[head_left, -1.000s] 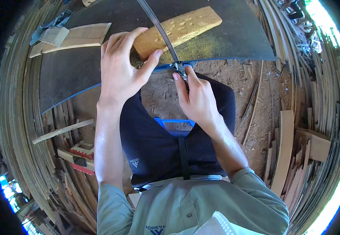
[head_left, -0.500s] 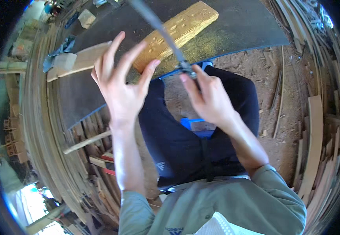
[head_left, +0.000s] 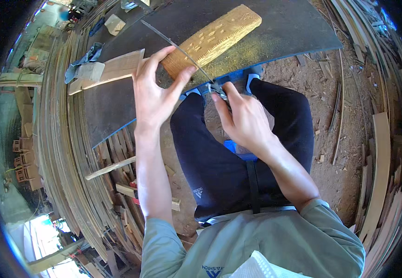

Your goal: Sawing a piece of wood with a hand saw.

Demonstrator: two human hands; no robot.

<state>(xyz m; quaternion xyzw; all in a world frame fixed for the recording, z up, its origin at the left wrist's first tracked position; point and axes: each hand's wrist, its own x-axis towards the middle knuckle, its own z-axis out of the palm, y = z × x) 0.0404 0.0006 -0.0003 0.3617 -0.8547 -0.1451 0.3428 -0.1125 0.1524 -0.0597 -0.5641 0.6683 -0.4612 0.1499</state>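
A yellow-tan wooden block [head_left: 224, 33], pitted with small carved cuts, lies slantwise on a dark board [head_left: 293, 28]. My left hand [head_left: 158, 92] grips its lower left end, thumb at the near side and fingers curled at the far side. In my right hand [head_left: 241, 116] is the dark handle of a long thin metal tool [head_left: 156, 31], held at the board's near edge; its blade runs up and leftward across the block beside my left fingers. Yellow dust lies around the block.
A pale plank [head_left: 115, 67], a blue-grey cloth [head_left: 78, 62] and a small pale block [head_left: 115, 24] sit on the board's left. Stacked wood strips [head_left: 59, 139] line the left side; more planks [head_left: 374, 171] stand at right. My legs are below the board, above a dirt floor.
Half a second ago my left fingers were spread off the block; now they are back on its end. The tool's angle has shifted, and the view has turned slightly.
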